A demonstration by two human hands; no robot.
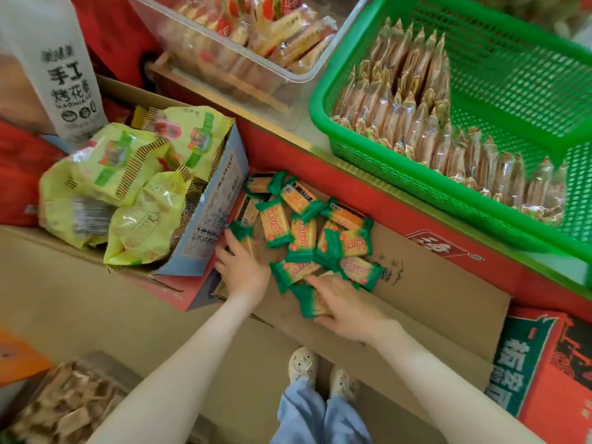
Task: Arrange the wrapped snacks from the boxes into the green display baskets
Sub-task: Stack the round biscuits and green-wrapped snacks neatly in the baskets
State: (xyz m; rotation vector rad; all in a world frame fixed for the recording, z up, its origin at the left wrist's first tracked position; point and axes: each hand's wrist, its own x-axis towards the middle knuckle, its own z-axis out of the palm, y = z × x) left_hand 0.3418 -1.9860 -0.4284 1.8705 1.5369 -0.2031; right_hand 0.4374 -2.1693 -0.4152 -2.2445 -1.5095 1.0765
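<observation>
Several green-and-orange wrapped cracker packs (304, 232) lie loose in an open cardboard box (426, 283) on the floor. My left hand (242, 264) reaches into the box's left side, its fingers on a pack at the edge of the pile. My right hand (342, 302) grips a stack of packs (312, 301) at the near side of the pile. Up right stands a green display basket (499, 59), with rows of clear-wrapped snacks (413, 100) standing on edge along its left and front sides.
A blue box (208, 216) full of yellow-green snack bags (128, 187) stands left of the cracker box. A clear tub (243, 36) of wrapped biscuits sits at top centre. A red-and-green carton (544, 379) is at lower right. My feet (320, 370) stand close to the box.
</observation>
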